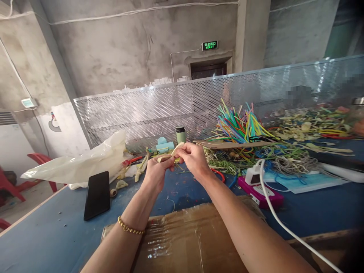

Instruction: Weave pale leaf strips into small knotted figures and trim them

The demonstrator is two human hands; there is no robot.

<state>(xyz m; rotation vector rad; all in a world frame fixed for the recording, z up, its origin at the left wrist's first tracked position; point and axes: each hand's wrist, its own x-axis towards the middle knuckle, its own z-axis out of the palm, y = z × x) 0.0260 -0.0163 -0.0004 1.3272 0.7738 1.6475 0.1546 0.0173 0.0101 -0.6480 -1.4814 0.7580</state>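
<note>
Both my hands meet above the blue table, fingers pinched on a pale cream strip (176, 150). My left hand (158, 171) is closed on its lower, curled part, with a gold bead bracelet on the wrist. My right hand (195, 158) pinches the strip's upper end between thumb and fingers. What exactly the strip is made of I cannot tell. Just behind the hands stand a green bottle with a black lid (180, 135) and a light blue roll (165, 146). Beneath my forearms lies a taped cardboard sheet (182, 239).
On the left are a black phone (97, 195) and a cream plastic bag (82, 161). To the right, a magenta power strip (261, 192) with a white cable (277, 222) sits near tangled cords (292, 161), colourful stems (241, 123) and a blue mask (307, 182). A perforated metal screen (142, 113) stands behind.
</note>
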